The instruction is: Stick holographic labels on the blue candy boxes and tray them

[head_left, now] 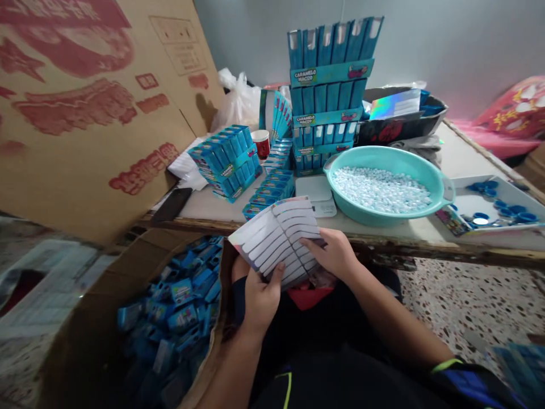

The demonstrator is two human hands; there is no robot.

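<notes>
A white sheet of long strips (281,238), divided by dark lines and with coloured edges, is held tilted over my lap. My left hand (261,295) grips its lower left edge, thumb on top. My right hand (336,253) holds the right edge, with the thumb lying over the strips. Whether it is one sheet or several together I cannot tell. Just beyond it on the table lies a row of small blue boxes (272,190), beside a flat pale scale-like device (317,196).
A turquoise basin (383,216) holds small white wrapped pieces. Stacked blue display boxes (330,85) stand behind. At right is a white tray (506,227) with blue round parts. A large carton (219,318) of blue boxes stands at my left, below a phone (172,204).
</notes>
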